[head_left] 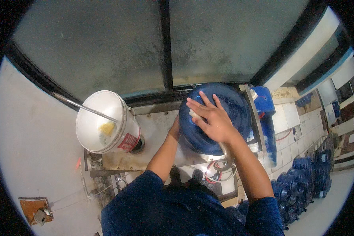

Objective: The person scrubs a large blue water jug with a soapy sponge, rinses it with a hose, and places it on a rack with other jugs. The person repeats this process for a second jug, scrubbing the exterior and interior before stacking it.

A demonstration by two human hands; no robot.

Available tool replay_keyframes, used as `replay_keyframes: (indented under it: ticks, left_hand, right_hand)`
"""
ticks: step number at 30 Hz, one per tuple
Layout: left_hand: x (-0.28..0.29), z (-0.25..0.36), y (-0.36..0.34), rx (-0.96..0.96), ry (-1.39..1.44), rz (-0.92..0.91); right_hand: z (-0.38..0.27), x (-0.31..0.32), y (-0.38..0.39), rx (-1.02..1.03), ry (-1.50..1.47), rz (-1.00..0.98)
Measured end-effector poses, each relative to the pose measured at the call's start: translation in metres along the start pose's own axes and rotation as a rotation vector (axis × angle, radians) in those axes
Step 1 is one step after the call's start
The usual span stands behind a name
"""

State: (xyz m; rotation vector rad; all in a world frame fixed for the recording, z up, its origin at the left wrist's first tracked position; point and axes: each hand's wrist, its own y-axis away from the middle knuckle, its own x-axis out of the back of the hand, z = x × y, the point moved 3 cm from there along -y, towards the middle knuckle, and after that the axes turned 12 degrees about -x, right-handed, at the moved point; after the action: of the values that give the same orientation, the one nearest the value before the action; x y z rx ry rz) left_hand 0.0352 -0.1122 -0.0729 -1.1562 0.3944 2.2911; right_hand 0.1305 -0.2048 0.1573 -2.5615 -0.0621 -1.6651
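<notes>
I find the right hand (pixel 213 120) spread, fingers apart, laid over the round upturned end of a large blue water jug (pixel 236 108); a small pale pad (pixel 192 113) shows beneath it, against the jug. The left hand (pixel 176 128) touches the jug's left side; I cannot tell how its fingers stand, since the jug hides them. The jug is at the right part of a metal-topped bench (pixel 155 126), before a frosted window (pixel 216 39). At the bench's left end I note a white bucket (pixel 84 129) containing a yellow sponge-like piece (pixel 107 128); a metal rod (pixel 86 108) crosses its rim. Further blue jugs (pixel 299 185) are stacked at far right.
</notes>
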Motion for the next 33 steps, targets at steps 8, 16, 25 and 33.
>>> replay_keyframes:
  ticks: [8, 16, 25, 33]
  left_hand:
    - [-0.04, 0.024, 0.051, -0.234, 0.086, 0.134]
    - [-0.098, 0.105, -0.007, -0.442, -0.604, -0.261]
    - [-0.021, 0.067, -0.023, -0.507, -0.695, -0.318]
    - [0.058, -0.028, 0.002, 0.029, -0.136, 0.136]
  right_hand:
    - [0.0, 0.0, 0.004, 0.005, -0.007, -0.028]
    - [0.004, 0.001, 0.002, -0.008, -0.01, -0.006]
    - [0.007, -0.013, 0.004, -0.045, -0.051, -0.005]
    - [0.008, -0.006, -0.008, -0.004, -0.091, 0.025]
